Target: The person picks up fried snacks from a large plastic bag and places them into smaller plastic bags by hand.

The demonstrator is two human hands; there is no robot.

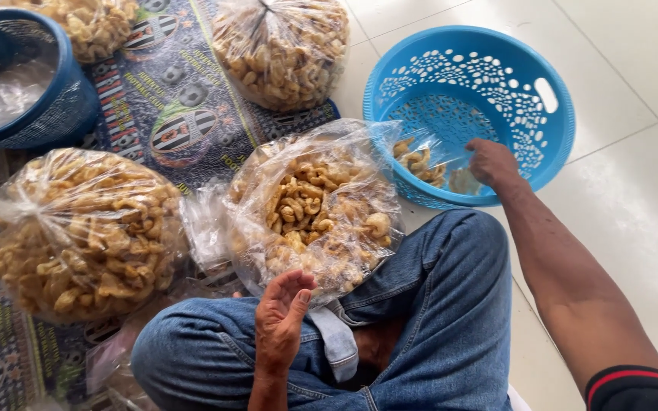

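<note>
Around the open bag point(314, 213), sealed cracker bags point(78, 236), blue basket point(470, 114).

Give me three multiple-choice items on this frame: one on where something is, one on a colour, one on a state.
1. Where is the right hand?
A. Inside the round perforated basket
B. On the knee
C. In the dark blue basket

2. What colour is the basket that the right hand reaches into?
A. Red
B. Light blue
C. White

3. How is the big bag of puffed snacks in front of the knees?
A. Tied shut
B. Empty
C. Open at the top

Answers:
1 A, the hand is in the basket on a small clear bag of snacks.
2 B, its rim and wall are light blue.
3 C, the plastic mouth gapes and snacks show bare.
</note>
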